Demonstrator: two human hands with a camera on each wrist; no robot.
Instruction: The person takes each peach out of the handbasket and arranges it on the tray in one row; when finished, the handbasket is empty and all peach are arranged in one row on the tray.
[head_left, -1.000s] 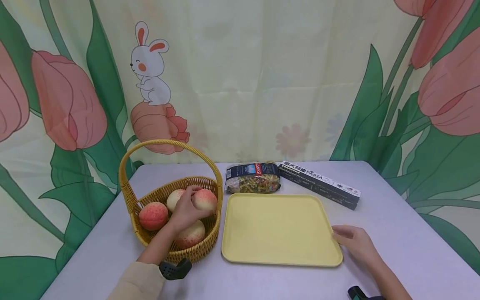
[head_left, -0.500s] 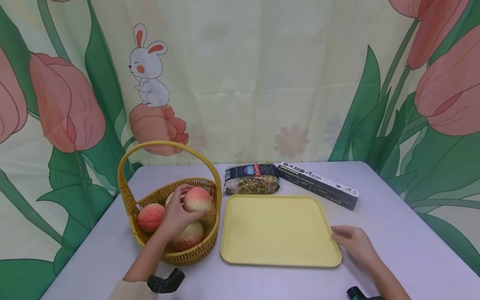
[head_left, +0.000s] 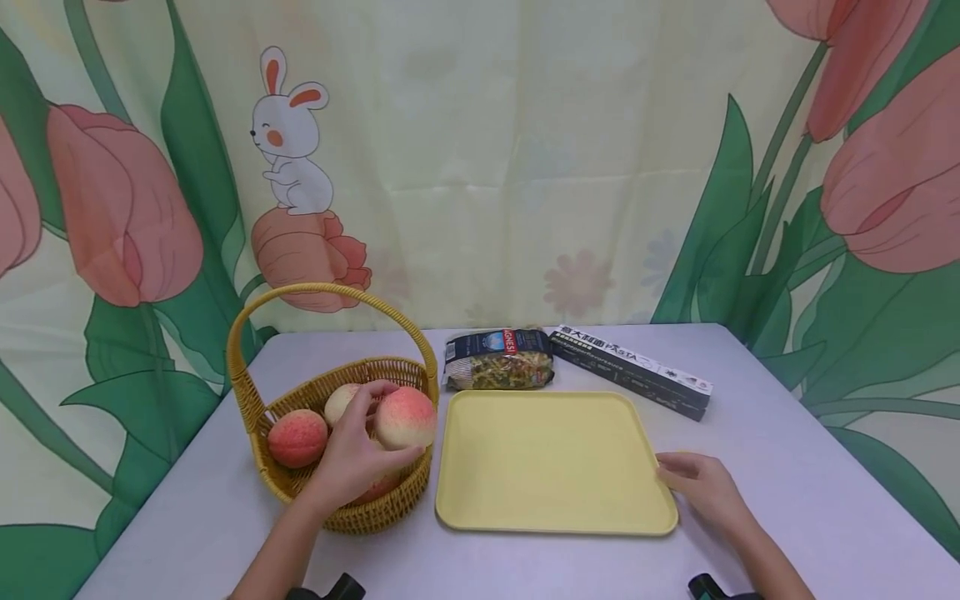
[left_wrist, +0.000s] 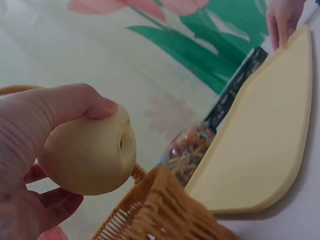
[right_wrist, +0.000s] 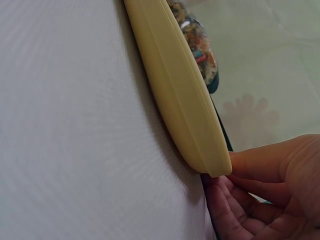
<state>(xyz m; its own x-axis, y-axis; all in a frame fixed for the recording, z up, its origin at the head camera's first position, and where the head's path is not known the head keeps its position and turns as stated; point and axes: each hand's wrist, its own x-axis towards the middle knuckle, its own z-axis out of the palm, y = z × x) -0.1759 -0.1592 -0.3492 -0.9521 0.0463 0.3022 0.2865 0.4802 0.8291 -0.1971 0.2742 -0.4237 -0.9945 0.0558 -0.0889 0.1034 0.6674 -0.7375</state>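
My left hand (head_left: 351, 457) grips a pink-and-cream peach (head_left: 407, 419), raised over the right side of the wicker basket (head_left: 367, 518). In the left wrist view the thumb lies across the top of the peach (left_wrist: 95, 155), its hollow facing the tray. Inside the basket are a redder peach (head_left: 297, 438), a paler one (head_left: 340, 404) and another peach (head_left: 377, 487) mostly hidden behind my hand. My right hand (head_left: 705, 490) pinches the right edge of the yellow tray (head_left: 555, 462), thumb at the rim and fingers lower, as the right wrist view (right_wrist: 260, 185) shows.
Behind the tray lie a bag of colored pasta (head_left: 498, 360) and a long black-and-white pasta box (head_left: 630, 371). The basket's tall handle (head_left: 330, 288) arches over its contents. A printed curtain (head_left: 465, 167) hangs behind the table (head_left: 525, 571).
My left hand has lifted the peach from among the others, bringing it up and nearer to me, just inside the basket's right rim. The right hand stays at the tray's edge.
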